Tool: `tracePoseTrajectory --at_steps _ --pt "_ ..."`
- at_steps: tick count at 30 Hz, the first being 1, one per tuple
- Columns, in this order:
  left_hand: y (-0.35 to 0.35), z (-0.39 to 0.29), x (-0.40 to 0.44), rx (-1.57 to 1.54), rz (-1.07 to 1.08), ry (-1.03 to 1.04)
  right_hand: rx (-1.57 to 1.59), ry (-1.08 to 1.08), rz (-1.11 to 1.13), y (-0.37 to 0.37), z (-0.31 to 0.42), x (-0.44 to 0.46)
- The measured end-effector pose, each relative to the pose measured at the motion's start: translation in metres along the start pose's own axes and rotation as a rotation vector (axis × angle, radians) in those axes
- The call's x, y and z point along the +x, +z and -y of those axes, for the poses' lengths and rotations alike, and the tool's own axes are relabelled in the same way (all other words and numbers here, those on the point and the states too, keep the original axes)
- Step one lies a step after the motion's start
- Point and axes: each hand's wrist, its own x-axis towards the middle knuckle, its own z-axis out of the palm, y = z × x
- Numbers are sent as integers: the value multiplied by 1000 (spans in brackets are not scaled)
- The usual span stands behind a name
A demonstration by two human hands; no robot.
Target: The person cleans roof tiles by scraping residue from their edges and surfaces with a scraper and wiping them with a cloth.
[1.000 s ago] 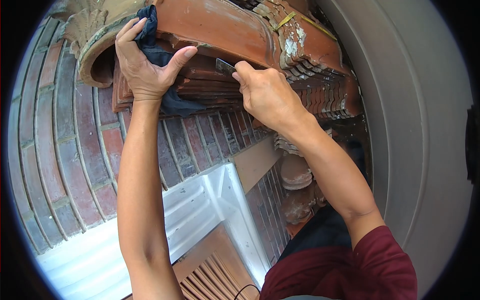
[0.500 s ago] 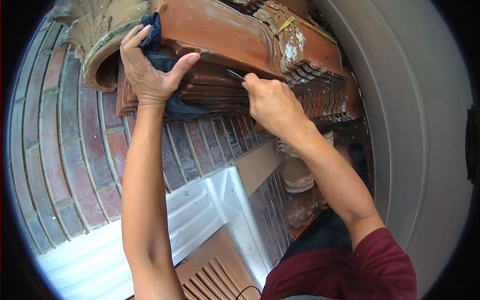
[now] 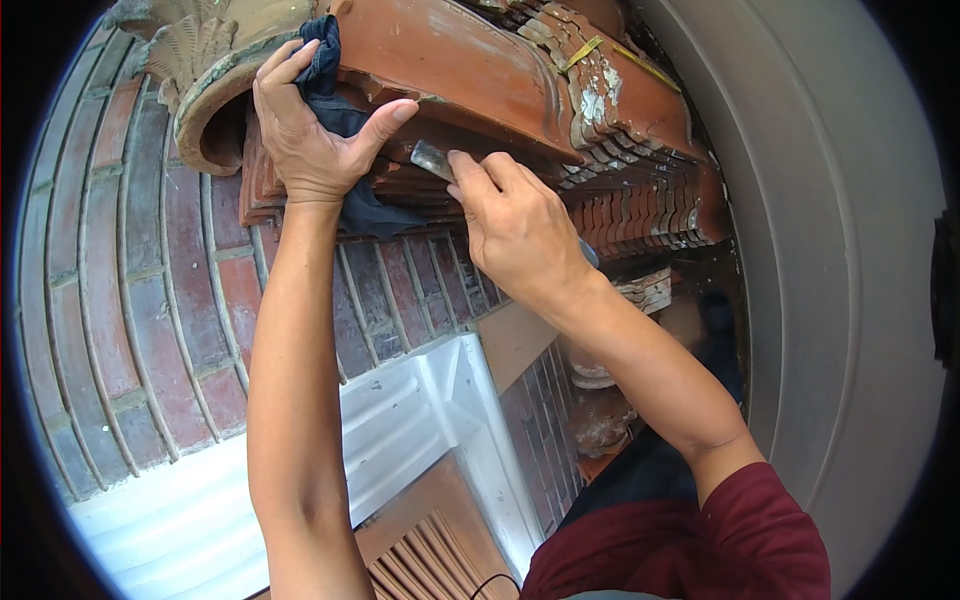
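Observation:
My left hand point(image 3: 310, 140) is raised against the stacked terracotta roof tiles point(image 3: 450, 75), its thumb stretched out and its fingers extended. A dark blue cloth point(image 3: 320, 75) lies between that palm and the tile edge, and its lower part point(image 3: 375, 215) hangs below. In my right hand point(image 3: 525, 230), closed around it, is a hand tool with a flat metal blade point(image 3: 431, 160). A bluish end of the tool shows behind the wrist, while most of the handle is hidden. The blade points toward my left thumb, just below the tile's chipped lower edge; contact cannot be made out.
A round clay pipe end point(image 3: 210, 135) with shell-shaped ornament sits at upper left against a brick wall point(image 3: 150, 290). A yellow strip point(image 3: 585, 52) lies on the tiles. Below are white moulding point(image 3: 400, 400) and a slatted wooden panel point(image 3: 430, 550). A grey curved surface point(image 3: 790, 200) borders the right.
My right hand has moved left and slightly down and turned, so the blade now shows its broad face. The left hand stays at the cloth; the view has shifted slightly.

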Motion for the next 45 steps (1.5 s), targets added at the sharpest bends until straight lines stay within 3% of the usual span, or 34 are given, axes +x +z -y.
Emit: tracePoseTrajectory --at_steps 5,12,16,20,25,29,32,33,34,36,38,40,42,45 --pt "1 -1 0 -10 -8 -3 205 339 49 -3 -13 -26" --pt "1 1 -1 -36 -2 -7 396 166 -164 50 19 -34" --pt "0 0 -1 -21 1 -6 381 369 -157 55 10 -40" --pt "1 0 -1 -28 -5 -13 406 249 -163 51 27 -32" --pt "0 -1 0 3 -2 0 449 381 -149 42 21 -30" --pt "2 3 1 -12 -13 13 428 317 -165 41 38 -24" --pt "2 4 0 -3 -12 11 318 407 -144 43 13 -38" --pt "1 4 0 -9 -9 12 296 536 -118 46 -5 -47" --pt "2 5 0 -12 -12 13 272 557 -208 53 -24 -58" --pt "1 5 -1 -8 -11 12 202 537 -194 56 -41 -70" --pt "1 6 0 -1 -8 12 335 544 -106 47 -14 -56" --pt "2 5 0 -4 -16 11 327 250 -209 60 7 -46" --pt "2 6 0 13 -10 19 366 230 -247 59 10 -38" --pt "2 8 0 4 -20 15 232 587 -149 57 -36 -62"
